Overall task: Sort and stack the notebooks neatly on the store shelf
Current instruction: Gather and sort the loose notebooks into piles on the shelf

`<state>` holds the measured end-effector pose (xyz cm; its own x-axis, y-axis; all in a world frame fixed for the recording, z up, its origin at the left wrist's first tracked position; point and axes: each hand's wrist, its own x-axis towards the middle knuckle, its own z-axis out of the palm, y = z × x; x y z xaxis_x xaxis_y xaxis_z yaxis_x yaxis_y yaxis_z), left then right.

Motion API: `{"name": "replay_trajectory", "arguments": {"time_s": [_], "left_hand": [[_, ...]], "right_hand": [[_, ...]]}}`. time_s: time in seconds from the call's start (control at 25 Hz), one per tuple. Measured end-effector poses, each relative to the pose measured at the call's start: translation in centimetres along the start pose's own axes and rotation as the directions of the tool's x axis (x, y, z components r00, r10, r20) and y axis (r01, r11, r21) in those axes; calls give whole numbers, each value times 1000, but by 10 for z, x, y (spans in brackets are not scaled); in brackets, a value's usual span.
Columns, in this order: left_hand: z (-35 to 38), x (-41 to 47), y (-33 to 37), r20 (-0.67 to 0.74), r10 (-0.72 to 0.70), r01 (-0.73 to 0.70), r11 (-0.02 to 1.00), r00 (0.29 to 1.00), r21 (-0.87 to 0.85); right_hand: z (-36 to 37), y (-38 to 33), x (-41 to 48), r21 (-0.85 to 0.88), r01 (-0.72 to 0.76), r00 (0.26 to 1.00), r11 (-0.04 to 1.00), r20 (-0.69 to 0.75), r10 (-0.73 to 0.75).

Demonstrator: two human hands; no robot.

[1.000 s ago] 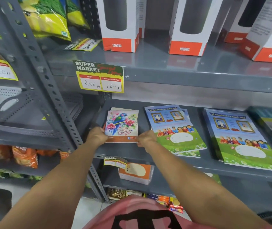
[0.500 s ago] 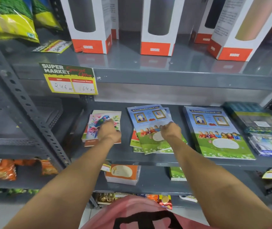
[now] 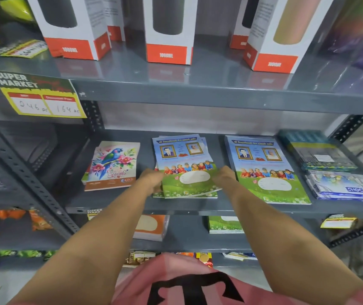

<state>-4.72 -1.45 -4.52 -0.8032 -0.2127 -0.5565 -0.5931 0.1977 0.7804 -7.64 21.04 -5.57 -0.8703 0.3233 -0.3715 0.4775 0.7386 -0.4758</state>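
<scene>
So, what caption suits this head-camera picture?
Left hand and right hand touch the middle notebook stack on a grey shelf beside a parrot notebook.

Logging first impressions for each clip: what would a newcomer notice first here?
On the middle shelf, the left hand and right hand flank a stack of blue-and-green notebooks. A bright parrot notebook lies to its left, and white-and-orange 1000ML boxes stand on the shelf above.

A yellow price tag (image 3: 41,100), up and left of the fingers (image 3: 157,174) of the left hand (image 3: 152,181) on the notebook stack (image 3: 187,170), reads "SUPER MARKET", "246" and "164"; orange-and-white boxes (image 3: 70,49) above them read "1000ML"; the parrot notebook (image 3: 114,166) just left reads "SPRING".
</scene>
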Motion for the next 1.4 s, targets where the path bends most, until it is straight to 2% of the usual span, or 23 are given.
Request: {"name": "replay_trajectory", "arguments": {"time_s": [0.12,0.28,0.4,0.52,0.72,0.84,0.96,1.04,1.08,1.16,1.28,1.4], "left_hand": [[0,-7,0,77,-11,24,985,997,-169],[16,-16,18,122,88,-49,954,989,-295],[41,-21,40,154,184,-129,943,971,-308],[86,-33,59,171,250,-196,939,953,-284],[162,-53,64,302,257,-233,966,918,-113],[192,-58,49,270,259,-286,956,927,64],[205,-59,37,251,343,-407,868,905,284],[205,-59,36,245,426,-491,740,871,459],[203,-60,37,244,454,-512,690,857,512],[198,-59,37,264,466,-530,655,845,539],[172,-52,39,213,491,-519,656,845,548],[120,-37,43,-7,520,-416,691,854,591]], "right_hand": [[-12,1,2,127,-3,1000,992,24,0],[-38,15,7,189,97,993,977,-87,-82],[-66,37,12,227,126,976,966,-201,-80],[-99,74,13,316,111,947,942,-321,-4],[-141,157,6,225,18,908,974,-411,78],[-141,190,1,140,-67,911,988,-395,118],[-135,205,-2,44,-125,913,991,-386,132],[-134,204,-2,-2,-135,900,991,-419,121],[-134,201,-2,-27,-149,889,989,-441,122],[-136,193,-3,-80,-183,862,980,-492,121],[-129,174,-5,-92,-68,833,993,-553,6],[-108,132,-7,-78,99,853,992,-507,-125]]}}
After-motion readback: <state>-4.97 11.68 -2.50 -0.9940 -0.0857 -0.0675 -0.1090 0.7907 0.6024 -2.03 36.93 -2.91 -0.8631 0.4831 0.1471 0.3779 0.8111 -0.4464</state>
